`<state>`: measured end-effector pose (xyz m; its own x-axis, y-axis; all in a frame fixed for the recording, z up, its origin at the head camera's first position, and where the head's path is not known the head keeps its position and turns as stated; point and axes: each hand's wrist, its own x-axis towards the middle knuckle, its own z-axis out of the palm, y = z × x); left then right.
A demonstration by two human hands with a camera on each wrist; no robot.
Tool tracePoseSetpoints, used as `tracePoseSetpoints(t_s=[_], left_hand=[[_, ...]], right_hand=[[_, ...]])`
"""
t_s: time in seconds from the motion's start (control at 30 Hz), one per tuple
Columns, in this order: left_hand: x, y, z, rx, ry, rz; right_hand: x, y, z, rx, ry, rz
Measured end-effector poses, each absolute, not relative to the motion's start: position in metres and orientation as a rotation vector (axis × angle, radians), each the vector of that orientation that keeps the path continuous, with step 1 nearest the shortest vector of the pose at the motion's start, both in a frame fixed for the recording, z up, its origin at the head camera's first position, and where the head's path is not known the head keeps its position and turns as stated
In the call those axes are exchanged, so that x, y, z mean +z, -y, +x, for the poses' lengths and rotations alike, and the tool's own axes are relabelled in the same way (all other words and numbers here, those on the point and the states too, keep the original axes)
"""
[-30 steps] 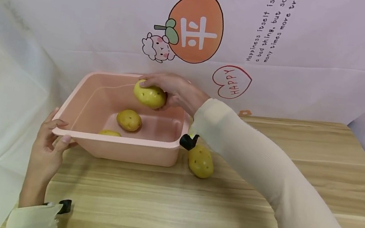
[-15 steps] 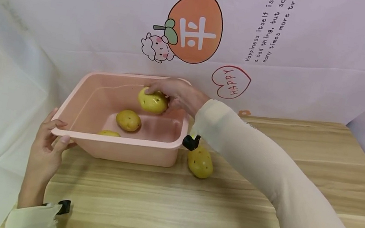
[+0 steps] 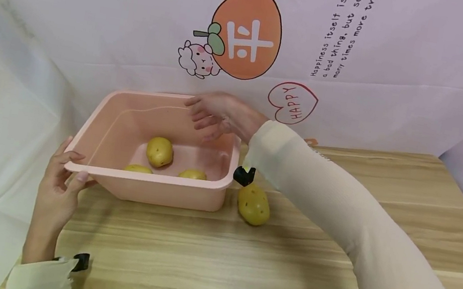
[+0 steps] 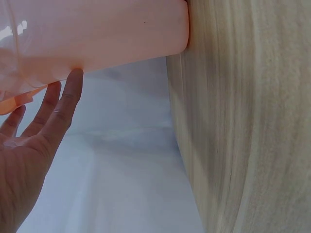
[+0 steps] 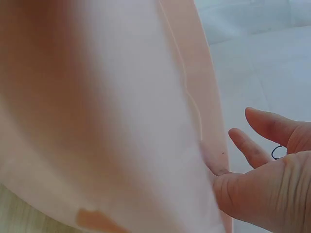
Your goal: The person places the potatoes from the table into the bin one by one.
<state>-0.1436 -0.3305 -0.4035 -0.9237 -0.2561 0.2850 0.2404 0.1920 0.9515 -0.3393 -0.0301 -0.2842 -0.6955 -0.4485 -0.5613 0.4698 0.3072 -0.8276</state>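
Note:
A pink plastic bin stands on the table in the head view. My left hand grips its rim at the front left corner; in the left wrist view the fingers of that hand lie along the bin's outer wall. Over the back right part of the bin, my right hand hangs with loose fingers and nothing in them. Inside lie a whole visible potato and two more, a left one and a right one, partly hidden by the front rim.
Another potato lies on the wooden table, just right of the bin and below the right cuff. A printed white cloth hangs close behind the bin and along the left side.
My right hand has let go of its potato, which now lies at the bin's front right. The potato in the middle has turned slightly. My left hand keeps its hold.

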Motion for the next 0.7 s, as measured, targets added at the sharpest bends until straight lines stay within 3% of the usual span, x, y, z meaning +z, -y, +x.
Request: tracePoseSetpoints(t_s=[0.7], left_hand=[[-0.405,0.331,-0.144,-1.771,2.096,0.004]], right_hand=[[-0.269,0.004,-0.311,-1.505,-1.861,-0.229]])
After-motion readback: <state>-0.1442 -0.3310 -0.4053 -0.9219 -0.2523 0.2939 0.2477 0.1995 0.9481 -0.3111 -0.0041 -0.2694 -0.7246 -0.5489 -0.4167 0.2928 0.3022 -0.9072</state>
